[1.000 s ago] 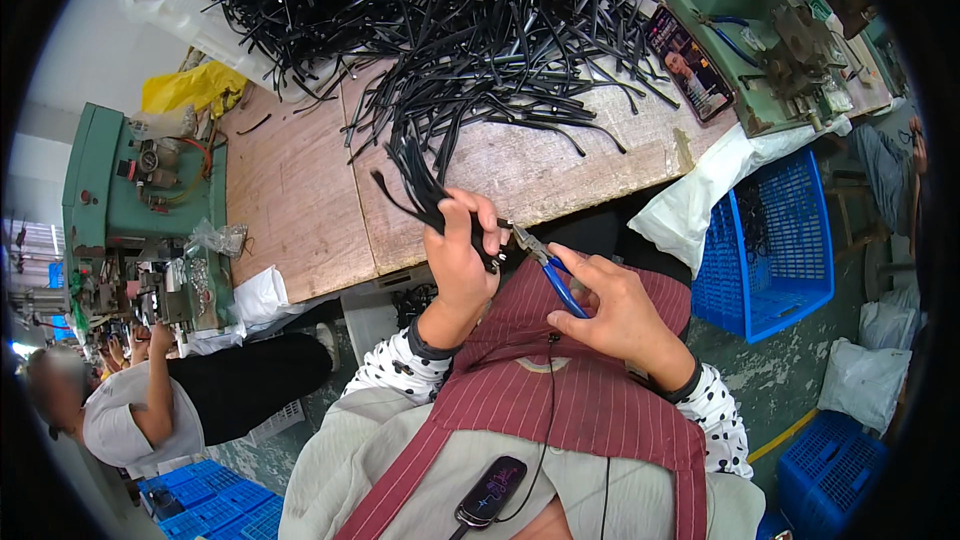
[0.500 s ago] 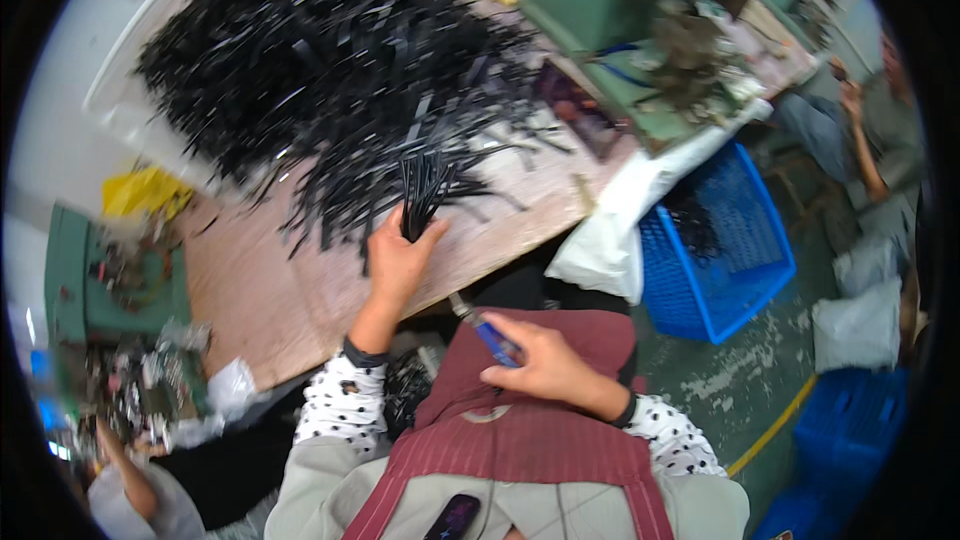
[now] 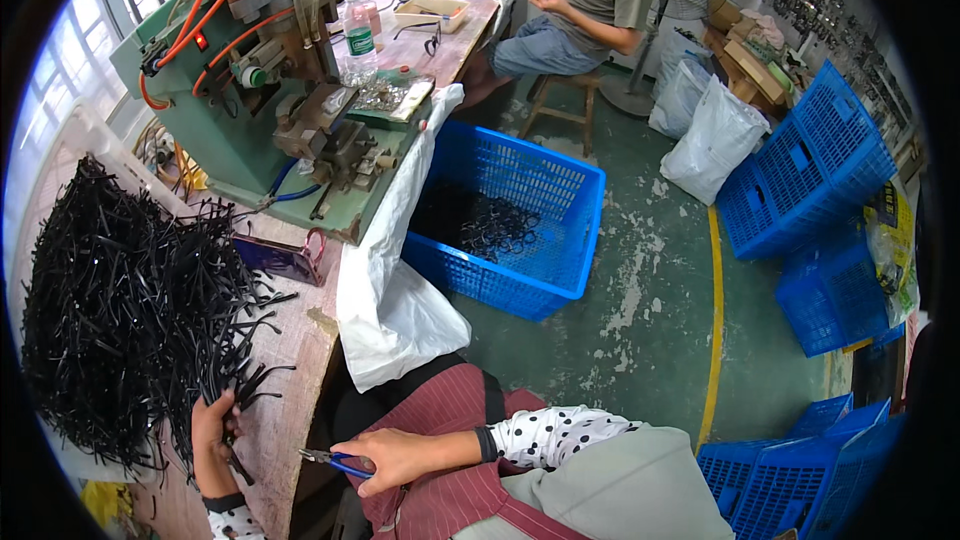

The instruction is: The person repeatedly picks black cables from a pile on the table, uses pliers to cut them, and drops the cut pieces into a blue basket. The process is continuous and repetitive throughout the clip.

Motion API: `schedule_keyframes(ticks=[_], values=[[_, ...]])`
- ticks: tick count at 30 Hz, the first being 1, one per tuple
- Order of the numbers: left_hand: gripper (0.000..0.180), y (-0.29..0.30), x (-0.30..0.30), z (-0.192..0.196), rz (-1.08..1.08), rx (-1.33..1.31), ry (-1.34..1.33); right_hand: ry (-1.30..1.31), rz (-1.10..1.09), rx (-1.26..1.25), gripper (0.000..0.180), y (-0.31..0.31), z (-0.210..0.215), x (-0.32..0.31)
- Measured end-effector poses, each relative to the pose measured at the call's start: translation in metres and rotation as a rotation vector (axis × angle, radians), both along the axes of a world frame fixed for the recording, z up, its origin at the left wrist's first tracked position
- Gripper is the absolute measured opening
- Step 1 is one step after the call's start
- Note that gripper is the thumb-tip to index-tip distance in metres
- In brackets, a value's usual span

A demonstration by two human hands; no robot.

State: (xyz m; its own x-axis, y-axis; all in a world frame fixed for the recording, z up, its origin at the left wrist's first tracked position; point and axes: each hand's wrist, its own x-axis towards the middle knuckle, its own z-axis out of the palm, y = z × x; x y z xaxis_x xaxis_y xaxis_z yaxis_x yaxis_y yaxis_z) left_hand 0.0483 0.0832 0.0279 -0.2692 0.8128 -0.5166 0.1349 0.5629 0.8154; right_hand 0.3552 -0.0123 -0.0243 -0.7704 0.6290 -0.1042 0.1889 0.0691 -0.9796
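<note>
A large heap of black eyeglass temples (image 3: 120,310) covers the left of the table. At the heap's near right edge, my left hand (image 3: 210,432) is closed around a bundle of black eyeglass temples (image 3: 236,392), whose curved tips fan out past my fingers. My right hand (image 3: 398,458) is wrapped around blue-handled pliers (image 3: 350,463) above my lap, beside the table's edge. The metal jaws of the pliers point left, toward my left hand, and touch nothing that I can see.
A green machine (image 3: 200,120) with orange hoses stands beyond the heap, near a purple box (image 3: 272,258). White cloth (image 3: 385,290) hangs off the table edge. A blue basket (image 3: 560,280) on the floor holds black pieces. Another person (image 3: 600,0) sits farther back. Blue crates (image 3: 800,170) stand at right.
My view has swung to the right, bringing the floor basket, machine and other person into fuller view. Both hands still hold the same things; they now appear lower and farther left.
</note>
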Motion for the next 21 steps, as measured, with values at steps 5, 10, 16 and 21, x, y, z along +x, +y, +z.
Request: schedule_keyframes(ticks=[5, 10, 16, 21], values=[[0.008, -0.030, -0.029, 0.002, 0.089, -0.158, -0.173, 0.019, 0.077, -0.011, 0.079, 0.003, -0.008, -0.003], [0.013, -0.024, -0.017, -0.001, 0.016, -0.267, -0.035, 0.042, 0.049, -0.003, 0.078, 0.004, -0.012, -0.002], [0.005, 0.000, -0.009, 0.003, 0.011, -0.224, 0.020, 0.022, 0.068, -0.023, 0.073, 0.006, -0.005, 0.008], [0.008, 0.014, -0.030, 0.060, -0.028, -0.271, 0.073, 0.004, 0.053, 0.024, 0.070, 0.006, -0.019, 0.006]])
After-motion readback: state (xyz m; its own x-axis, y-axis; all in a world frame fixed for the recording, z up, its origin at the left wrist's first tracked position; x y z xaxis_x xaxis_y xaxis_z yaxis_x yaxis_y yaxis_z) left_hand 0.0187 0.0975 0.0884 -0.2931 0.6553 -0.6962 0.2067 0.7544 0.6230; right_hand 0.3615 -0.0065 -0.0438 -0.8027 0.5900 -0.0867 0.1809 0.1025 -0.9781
